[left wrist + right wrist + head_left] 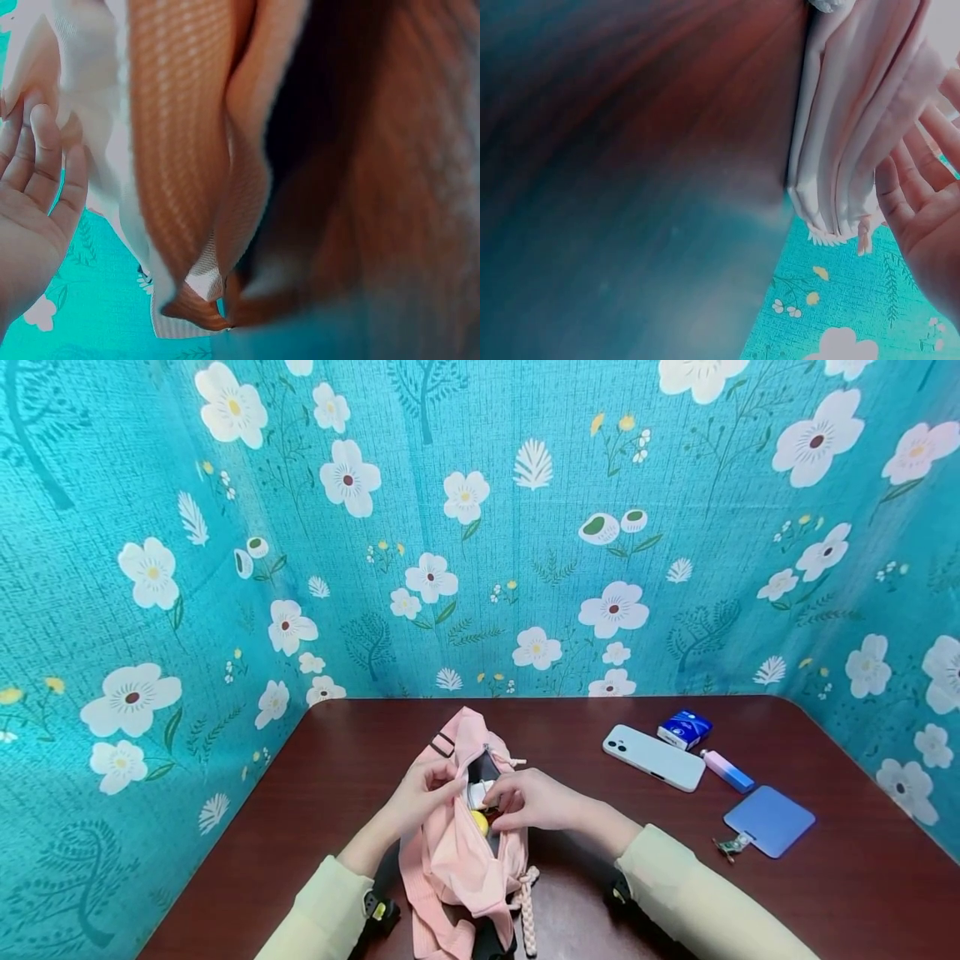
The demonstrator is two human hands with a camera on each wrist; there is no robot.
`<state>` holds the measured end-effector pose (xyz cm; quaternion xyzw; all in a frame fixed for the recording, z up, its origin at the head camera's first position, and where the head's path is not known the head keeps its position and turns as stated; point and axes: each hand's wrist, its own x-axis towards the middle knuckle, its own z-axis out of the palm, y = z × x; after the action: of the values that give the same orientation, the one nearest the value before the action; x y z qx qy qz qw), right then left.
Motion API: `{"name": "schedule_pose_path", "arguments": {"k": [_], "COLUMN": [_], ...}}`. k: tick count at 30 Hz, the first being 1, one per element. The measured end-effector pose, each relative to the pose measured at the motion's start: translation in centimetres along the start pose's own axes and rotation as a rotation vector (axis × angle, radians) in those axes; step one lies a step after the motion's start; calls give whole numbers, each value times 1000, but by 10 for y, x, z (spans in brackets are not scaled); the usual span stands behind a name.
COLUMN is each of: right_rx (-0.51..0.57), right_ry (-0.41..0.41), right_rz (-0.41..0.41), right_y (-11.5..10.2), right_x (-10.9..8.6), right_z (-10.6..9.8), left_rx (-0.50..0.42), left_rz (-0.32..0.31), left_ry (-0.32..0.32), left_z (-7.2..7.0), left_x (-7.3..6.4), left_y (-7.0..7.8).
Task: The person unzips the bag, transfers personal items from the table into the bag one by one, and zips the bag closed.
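Note:
A pink fabric bag (pixel 468 868) lies on the table with its zipped top parted. My left hand (pixel 423 789) pinches the left edge of that opening between thumb and fingers. Over the opening, my right hand (pixel 543 802) reaches in from the right, its thumb and index finger apart and its other fingers loosely extended along the bag's side. Inside, a white item (pixel 480 794) sits by the right fingertips, and a round yellow item (pixel 480 822) is just below it. The bag's lower interior is hidden. In the left wrist view, the pink strap (pixel 180 135) hangs close to the camera.
At the right of the dark red table (pixel 337 760) lie a white phone (pixel 654 757), a blue packet (pixel 685 729), a pink-and-blue stick-shaped item (pixel 727 772) and a blue square card holder (pixel 770 821) with a patterned strap. A floral teal curtain (pixel 480 577) surrounds the back and sides.

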<state>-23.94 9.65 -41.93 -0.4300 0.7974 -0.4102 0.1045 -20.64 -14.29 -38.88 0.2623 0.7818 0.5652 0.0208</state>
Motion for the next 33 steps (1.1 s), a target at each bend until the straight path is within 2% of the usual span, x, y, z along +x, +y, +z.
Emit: {"name": "schedule_pose_path", "arguments": {"k": [8, 15, 24, 33], "right_rx": [-46, -91, -177, -190], "right_ry": [42, 86, 115, 132], "right_rz": [3, -36, 47, 90], "right_y": [-3, 1, 7, 11], "right_x": [-12, -28, -49, -68], "right_z": [-15, -28, -44, -60], "left_rx": [-1, 1, 1, 0], "left_rz": [6, 27, 12, 2], "left_ry": [9, 15, 9, 7], "left_z": [2, 3, 2, 2], "left_x": [0, 2, 0, 1], "left_y": [-2, -3, 1, 1]}}
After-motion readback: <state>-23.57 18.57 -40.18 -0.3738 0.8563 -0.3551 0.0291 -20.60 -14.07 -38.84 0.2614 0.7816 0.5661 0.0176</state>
